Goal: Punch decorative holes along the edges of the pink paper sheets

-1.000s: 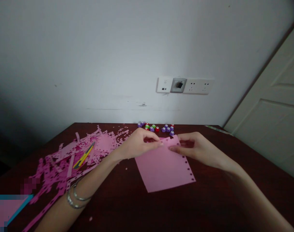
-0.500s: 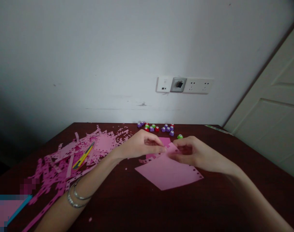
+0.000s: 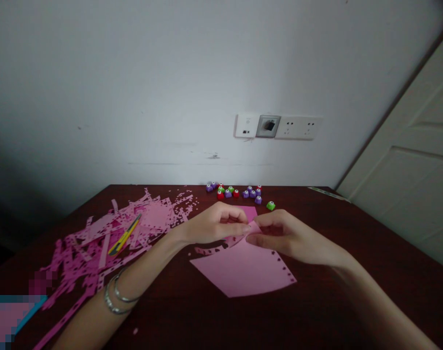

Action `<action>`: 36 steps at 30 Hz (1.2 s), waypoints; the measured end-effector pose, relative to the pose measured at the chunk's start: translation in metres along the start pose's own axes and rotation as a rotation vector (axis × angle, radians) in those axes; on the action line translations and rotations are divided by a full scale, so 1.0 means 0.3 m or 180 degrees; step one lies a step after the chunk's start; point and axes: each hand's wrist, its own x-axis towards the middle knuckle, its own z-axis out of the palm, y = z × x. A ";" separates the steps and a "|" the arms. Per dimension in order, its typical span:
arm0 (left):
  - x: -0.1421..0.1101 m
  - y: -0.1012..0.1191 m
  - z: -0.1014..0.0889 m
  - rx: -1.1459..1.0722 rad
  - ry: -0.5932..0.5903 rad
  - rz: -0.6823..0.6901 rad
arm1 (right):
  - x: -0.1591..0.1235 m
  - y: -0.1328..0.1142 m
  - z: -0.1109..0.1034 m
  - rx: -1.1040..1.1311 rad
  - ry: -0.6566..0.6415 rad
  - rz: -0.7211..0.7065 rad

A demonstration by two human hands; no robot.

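Note:
A pink paper sheet [image 3: 239,272] with small punched holes along its right edge is tilted above the table. My right hand [image 3: 279,233] pinches its upper part between thumb and fingers. My left hand [image 3: 221,224], closed, pinches a narrow punched paper strip [image 3: 210,251] along the sheet's upper edge; the strip's free end curls out to the left, apart from the sheet. My fingertips nearly meet and hide whether strip and sheet are still joined there. A darker pink paper [image 3: 251,212] lies just behind my hands.
Cut pink strips and scraps [image 3: 86,257] are heaped at the left, with a yellow utility knife [image 3: 124,236] on top. Several small purple, red and green craft punches [image 3: 253,193] stand near the wall; a green one [image 3: 271,205] sits apart. A blue-edged item [image 3: 31,313] is at lower left.
The strip has come away from the sheet's upper left edge and now curls leftward. The sheet has turned and dipped in my right hand, uncovering the darker paper and the green punch.

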 end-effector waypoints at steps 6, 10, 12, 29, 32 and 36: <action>-0.003 -0.006 0.003 -0.0431 -0.0226 -0.0107 | 0.001 -0.004 0.004 0.0293 -0.0127 0.0040; 0.001 -0.010 0.004 -0.0389 -0.0166 -0.0134 | -0.001 0.001 0.001 0.0261 -0.0114 0.0083; 0.002 -0.014 -0.002 -0.0285 -0.0060 -0.0088 | -0.002 0.004 -0.002 0.0280 -0.0055 0.0108; 0.000 -0.010 -0.004 0.0008 0.0090 -0.0138 | 0.021 0.018 -0.032 0.0061 0.0029 0.0145; 0.003 -0.012 -0.003 0.0062 0.0060 -0.0155 | 0.029 0.037 -0.030 0.0130 0.0099 0.0195; 0.000 -0.012 -0.011 0.0062 -0.0126 -0.0122 | 0.025 0.041 -0.033 0.0207 0.0210 0.0266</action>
